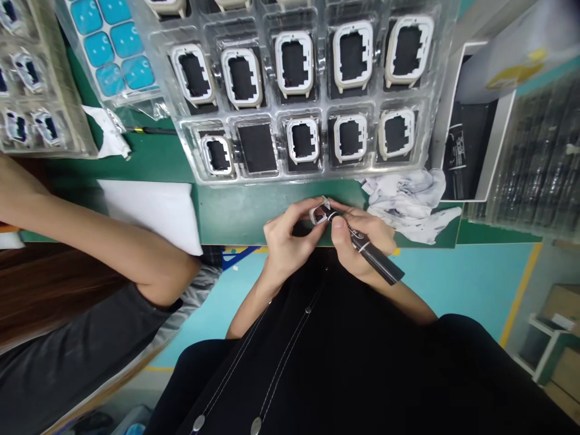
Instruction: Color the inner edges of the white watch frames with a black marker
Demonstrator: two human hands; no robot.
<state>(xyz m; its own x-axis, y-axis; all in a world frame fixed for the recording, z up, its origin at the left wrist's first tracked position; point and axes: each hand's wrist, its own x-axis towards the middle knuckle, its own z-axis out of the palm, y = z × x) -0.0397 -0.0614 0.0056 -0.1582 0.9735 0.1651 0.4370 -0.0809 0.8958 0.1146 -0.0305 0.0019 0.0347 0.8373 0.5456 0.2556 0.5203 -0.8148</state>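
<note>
On the green worktop point(240, 211) we had a plastic tray point(281, 177) close in front, presumably for easy reach. The fingers of our right hand point(365, 235) gripped a black marker point(380, 263), slanted so its tip pointed at the small white frame point(313, 216), which the fingers of our left hand point(289, 237) pinched over the worktop, seemingly for steadiness.

- Co-worker's forearm point(81, 232), far L, dk sleeve point(109, 329)
- Wht sheet point(154, 208) on grn bench point(235, 211), partly behind arm
- Blue-pad sheet point(112, 39), top L
- Crumpled wht cloths point(405, 196) beside open wht box point(500, 142); blk item point(457, 151) w/ wht print inside
- Stacked clear trays point(534, 163), far R
- Cardboard boxes point(564, 305), btm R
- Blue flr point(471, 284), yel. line point(521, 293)
</note>
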